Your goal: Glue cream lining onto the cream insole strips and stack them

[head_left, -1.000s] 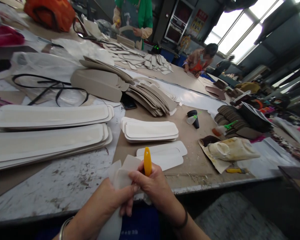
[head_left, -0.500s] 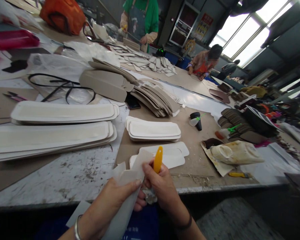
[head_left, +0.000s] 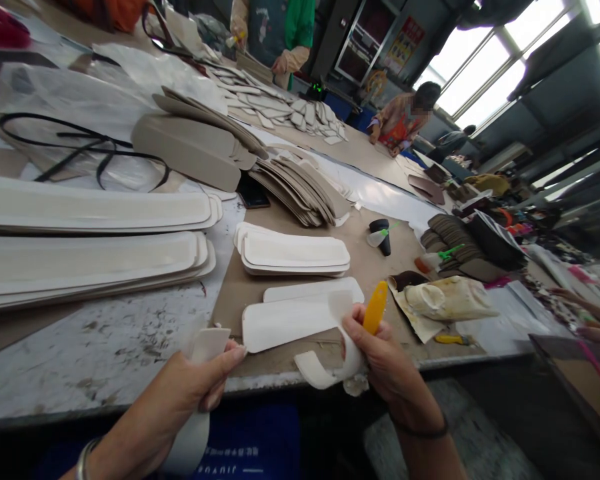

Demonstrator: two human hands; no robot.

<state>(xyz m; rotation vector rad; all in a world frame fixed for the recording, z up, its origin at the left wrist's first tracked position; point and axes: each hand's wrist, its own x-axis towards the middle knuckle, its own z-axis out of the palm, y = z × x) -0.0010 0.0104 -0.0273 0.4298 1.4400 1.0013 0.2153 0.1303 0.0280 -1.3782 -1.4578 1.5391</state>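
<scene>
My left hand [head_left: 193, 383] is closed on a pale flexible strip [head_left: 187, 443], which sticks up above the thumb and hangs below the fist. To the right, my right hand [head_left: 385, 353] grips a yellow-handled brush [head_left: 377, 308], handle up; a whitish clump shows under the fist where its head would be. Those same fingers also pinch a curled white strip [head_left: 320, 373], which loops out to the left. Between the hands, two white rounded panels [head_left: 287, 325] lie overlapping on the brown board. Behind them sits a short stack of similar white panels [head_left: 297, 250].
Long white panels [head_left: 90, 257] are stacked at left. Brown panels [head_left: 295, 190] fan out behind. At right are a glue-stained container [head_left: 447, 299], another yellow-handled brush [head_left: 453, 339] and small green-tipped bottles [head_left: 433, 260]. Co-workers [head_left: 400, 123] stand across the table. The table edge runs below my hands.
My hands have drawn apart, left hand leftward and right hand rightward with the brush. A curled white strip now hangs from the right hand. The view has shifted slightly right.
</scene>
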